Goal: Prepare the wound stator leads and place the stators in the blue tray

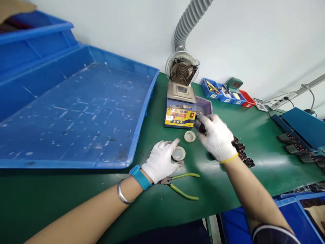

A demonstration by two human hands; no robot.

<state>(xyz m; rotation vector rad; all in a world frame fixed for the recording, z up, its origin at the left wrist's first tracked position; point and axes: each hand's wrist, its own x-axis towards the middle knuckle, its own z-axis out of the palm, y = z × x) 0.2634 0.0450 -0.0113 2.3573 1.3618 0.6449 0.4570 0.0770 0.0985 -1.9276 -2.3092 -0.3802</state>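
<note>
**Right grip has a dark round part up by the yellow-fronted unit!**

And here it is: the dark part sits at the fingertips of the right grip, just off the near right corner of the unit. The gloved fingers are closed around its side, leaving a hollow end in view, a hold that probably keeps that end free.

Over to the left grip: partly open, thumb and finger curving around the nearer of 2 pale dishes, the near dish. Steadying it, perhaps; how firmly they press, I cannot tell. The far dish stands between that hand and the unit, likely there for a short reach.

Just nearer, green-handled pliers lie splayed, handles pointing right, jaws by the left wrist.

Right of the right grip, more dark round parts cluster on the green desk, handy for that hand, I'd judge. Beyond the unit's right side sits a purple bin. Behind the unit, a round hood hangs off a grey hose, presumably to draw off fumes. Far left, a big blue tray fills its side.
</note>
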